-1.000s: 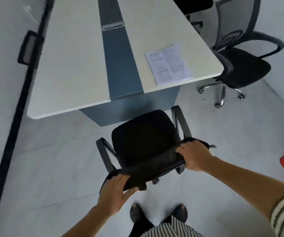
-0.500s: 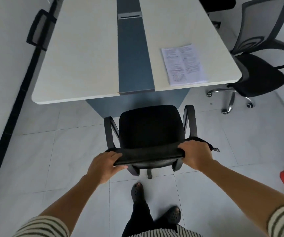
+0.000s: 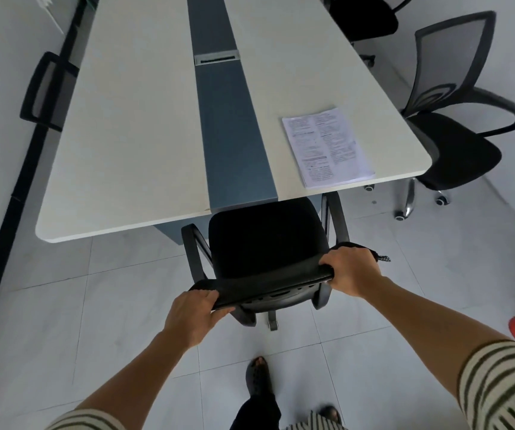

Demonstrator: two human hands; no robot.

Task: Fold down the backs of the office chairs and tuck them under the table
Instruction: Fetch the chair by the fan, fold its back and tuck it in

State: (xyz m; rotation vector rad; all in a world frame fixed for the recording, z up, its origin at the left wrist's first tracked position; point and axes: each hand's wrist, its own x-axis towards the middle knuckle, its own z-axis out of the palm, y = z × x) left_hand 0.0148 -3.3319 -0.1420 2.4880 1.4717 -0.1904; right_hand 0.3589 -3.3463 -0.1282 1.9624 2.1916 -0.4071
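Gripping the folded-down back (image 3: 262, 282) of the office chair (image 3: 265, 240), both hands are closed on it: the left hand (image 3: 192, 313) holds the near left corner, the right hand (image 3: 354, 270) the near right corner. Fingers wrap over the top edge on each side.

Step in hand, as judged: the tucking stage. The back lies flat over the seat, so the folding for this chair appears done. The chair stands at the short end of the table (image 3: 144, 125), its front edge just under the tabletop rim, most of the seat in the open.

Orientation: the chair faces the table, away from the person. The folded back's long axis runs left to right across the view, tilted slightly, left end nearer the person.

Next move, as judged, calls for a straight push forward with even force from both hands. The blue end panel sits directly ahead under the top, and clearance for the armrests (image 3: 337, 218) beneath the rim cannot be confirmed.

Also noted: a paper booklet (image 3: 326, 147) on the right half of the tabletop; a mesh-back chair (image 3: 455, 119) upright at the right side, not yet folded; another chair back (image 3: 48, 90) visible against the left edge
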